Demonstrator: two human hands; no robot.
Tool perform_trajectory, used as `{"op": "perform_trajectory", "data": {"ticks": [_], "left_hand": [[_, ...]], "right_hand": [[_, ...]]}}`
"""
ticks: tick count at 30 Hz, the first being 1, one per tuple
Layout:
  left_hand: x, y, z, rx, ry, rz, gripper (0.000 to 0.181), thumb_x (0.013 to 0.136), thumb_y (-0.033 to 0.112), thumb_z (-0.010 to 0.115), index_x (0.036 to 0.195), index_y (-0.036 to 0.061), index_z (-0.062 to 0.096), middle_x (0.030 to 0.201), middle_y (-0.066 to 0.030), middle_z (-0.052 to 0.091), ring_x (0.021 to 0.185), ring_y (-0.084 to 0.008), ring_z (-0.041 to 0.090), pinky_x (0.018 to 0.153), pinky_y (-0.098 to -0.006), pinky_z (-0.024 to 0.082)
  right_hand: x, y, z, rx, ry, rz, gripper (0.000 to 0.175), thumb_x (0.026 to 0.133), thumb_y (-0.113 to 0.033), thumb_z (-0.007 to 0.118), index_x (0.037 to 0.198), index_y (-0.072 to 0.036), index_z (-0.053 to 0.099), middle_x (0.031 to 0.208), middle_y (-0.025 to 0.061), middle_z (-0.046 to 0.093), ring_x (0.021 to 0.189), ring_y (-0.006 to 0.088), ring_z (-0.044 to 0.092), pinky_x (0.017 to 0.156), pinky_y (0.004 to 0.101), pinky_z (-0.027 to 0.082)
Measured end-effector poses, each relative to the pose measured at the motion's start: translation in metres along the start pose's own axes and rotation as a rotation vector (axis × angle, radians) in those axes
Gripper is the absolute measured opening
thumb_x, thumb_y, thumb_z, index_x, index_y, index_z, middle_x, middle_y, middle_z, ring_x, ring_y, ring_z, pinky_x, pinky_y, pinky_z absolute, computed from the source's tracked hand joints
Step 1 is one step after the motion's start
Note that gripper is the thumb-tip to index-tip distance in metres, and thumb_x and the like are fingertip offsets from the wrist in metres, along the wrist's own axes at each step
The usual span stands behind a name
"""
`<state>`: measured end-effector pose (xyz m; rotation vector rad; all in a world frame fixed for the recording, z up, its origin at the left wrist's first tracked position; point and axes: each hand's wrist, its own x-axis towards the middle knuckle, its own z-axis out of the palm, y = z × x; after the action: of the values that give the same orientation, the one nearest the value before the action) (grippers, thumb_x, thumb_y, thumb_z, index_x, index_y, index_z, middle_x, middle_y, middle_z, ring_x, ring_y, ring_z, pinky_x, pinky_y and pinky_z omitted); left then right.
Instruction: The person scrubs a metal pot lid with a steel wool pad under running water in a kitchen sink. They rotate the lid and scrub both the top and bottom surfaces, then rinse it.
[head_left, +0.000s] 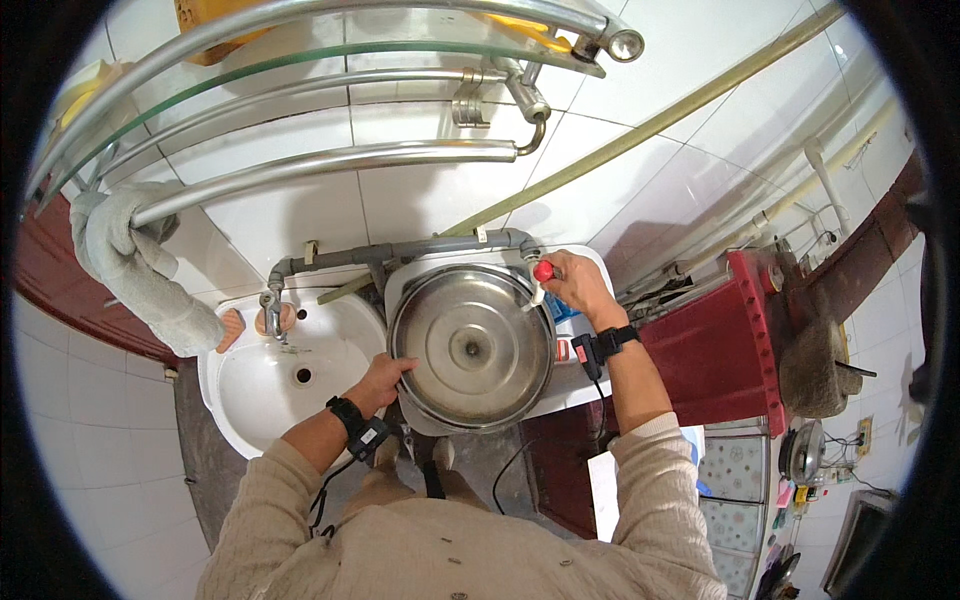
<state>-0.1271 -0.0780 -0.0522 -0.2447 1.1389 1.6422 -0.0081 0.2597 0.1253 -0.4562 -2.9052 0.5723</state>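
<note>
A round stainless steel basin (450, 382) sits over a white sink (592, 281) in front of me. My left hand (385, 381) holds its left rim, with the thumb over the edge. At the upper right, my right hand (581, 281) has its fingers on the red handle (544, 271) of a white plastic tap (535, 296). The tap's spout reaches over the basin's rim. I cannot tell whether water is running. Part of a blue packet (559, 308) shows below my right hand.
A white washbasin (255, 397) with a metal tap (273, 315) stands at left. Grey pipe (341, 257) runs along the tiled wall. Above are a glass shelf (315, 51) and a metal rail with a grey towel (142, 262). A dark red cabinet (697, 345) is at right.
</note>
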Motion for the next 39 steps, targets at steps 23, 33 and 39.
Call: {"op": "perform_trajectory", "data": {"ticks": [23,33,39], "left_hand": [[0.005,0.021,0.009,0.084,-0.009,-0.055,0.045,0.086,0.000,0.066,0.127,-0.0109,0.051,0.121,-0.0195,0.060,0.105,-0.0321,0.062,0.096,-0.0473,0.052],[0.027,0.014,0.020,0.086,-0.090,0.010,0.045,0.087,0.008,0.070,0.125,-0.0099,0.053,0.123,-0.0173,0.061,0.106,-0.0292,0.062,0.094,-0.0462,0.053],[0.024,0.002,0.019,0.030,-0.074,0.055,0.042,0.088,0.012,0.070,0.124,-0.0062,0.056,0.116,-0.0166,0.064,0.099,-0.0275,0.065,0.089,-0.0447,0.055]], "right_hand": [[-0.159,0.049,0.090,1.024,-0.055,0.876,0.053,0.075,-0.023,0.082,0.113,0.008,0.065,0.103,0.0092,0.069,0.098,0.0186,0.062,0.090,0.0301,0.044],[-0.185,0.021,0.063,1.335,0.048,0.814,0.021,0.078,-0.002,0.071,0.098,0.002,0.068,0.088,0.0071,0.070,0.074,0.0170,0.066,0.073,0.0295,0.053],[-0.196,0.027,0.075,1.261,-0.032,0.956,0.019,0.078,-0.004,0.073,0.096,-0.001,0.067,0.084,0.0041,0.068,0.073,0.0159,0.064,0.070,0.0283,0.051]]}}
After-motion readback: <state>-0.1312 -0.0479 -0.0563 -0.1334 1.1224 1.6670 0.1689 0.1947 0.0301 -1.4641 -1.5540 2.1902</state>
